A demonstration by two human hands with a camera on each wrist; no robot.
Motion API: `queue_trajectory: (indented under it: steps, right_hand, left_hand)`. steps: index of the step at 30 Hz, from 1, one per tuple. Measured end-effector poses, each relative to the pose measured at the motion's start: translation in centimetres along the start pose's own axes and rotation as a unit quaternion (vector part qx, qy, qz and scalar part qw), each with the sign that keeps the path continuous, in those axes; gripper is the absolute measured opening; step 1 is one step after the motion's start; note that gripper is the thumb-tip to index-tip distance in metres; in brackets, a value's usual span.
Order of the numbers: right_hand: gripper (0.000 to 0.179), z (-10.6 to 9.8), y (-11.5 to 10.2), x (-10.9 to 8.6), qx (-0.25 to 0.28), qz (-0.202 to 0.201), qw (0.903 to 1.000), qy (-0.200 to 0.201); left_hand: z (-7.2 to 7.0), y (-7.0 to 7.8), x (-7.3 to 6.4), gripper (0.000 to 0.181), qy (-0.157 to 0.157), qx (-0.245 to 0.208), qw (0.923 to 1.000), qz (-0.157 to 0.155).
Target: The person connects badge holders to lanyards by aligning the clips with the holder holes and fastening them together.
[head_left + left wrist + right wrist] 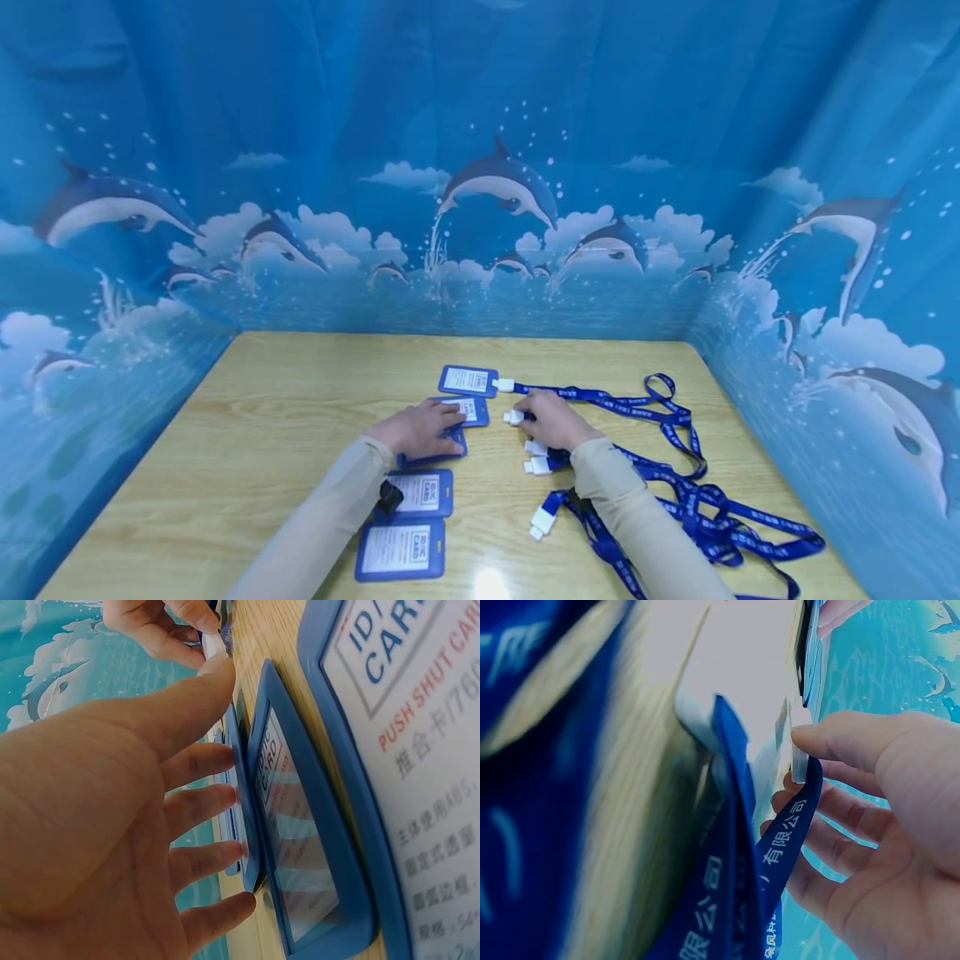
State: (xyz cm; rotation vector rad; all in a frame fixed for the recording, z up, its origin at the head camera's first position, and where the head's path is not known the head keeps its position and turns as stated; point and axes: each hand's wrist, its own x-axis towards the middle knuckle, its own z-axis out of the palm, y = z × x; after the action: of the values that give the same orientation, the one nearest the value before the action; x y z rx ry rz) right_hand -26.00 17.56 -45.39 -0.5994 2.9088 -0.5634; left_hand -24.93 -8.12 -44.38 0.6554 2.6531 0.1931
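My left hand (417, 430) reaches over a blue-framed card holder (476, 410), its fingers extended across part of it. Another card holder (431, 457) lies partly under that hand. In the left wrist view the fingers are spread beside the upright-looking edges of the holders (296, 825). My right hand (557, 420) pinches the white clip (513, 417) of a blue lanyard between thumb and fingers. The right wrist view shows the thumb on this clip (801, 754), with the printed strap (791, 832) hanging from it past the fingers. The clip points left toward the holder.
At the back, a card holder (465, 380) meets the white clip (504, 385) of a lanyard stretched rightward. Two more holders lie nearer, one at the front (401, 550). Several clips, one low down (542, 522), and tangled straps (720, 533) cover the table's right side.
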Motion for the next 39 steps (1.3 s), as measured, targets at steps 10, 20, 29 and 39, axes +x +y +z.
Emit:
queue_trajectory:
  steps: [10,20,29,39]
  right_hand:
    - [0.030,-0.24,-0.35,0.11,-0.007,0.001,0.9999,-0.009]
    - [0.030,-0.20,-0.38,0.35,-0.003,0.006,0.9999,-0.013]
    - [0.030,-0.36,-0.31,0.49,-0.005,-0.005,0.9999,-0.010]
    - [0.031,-0.30,-0.52,0.72,-0.006,-0.013,0.9998,-0.013]
  left_hand:
    - [0.20,-0.18,0.07,0.068,0.001,-0.005,1.0000,0.003]
    - [-0.02,-0.16,-0.08,0.068,-0.005,-0.006,1.0000,0.004]
    - [-0.15,-0.09,-0.03,0.068,-0.007,-0.001,0.9999,0.010]
    - [-0.13,0.03,0.06,0.067,-0.008,-0.004,0.9998,0.018]
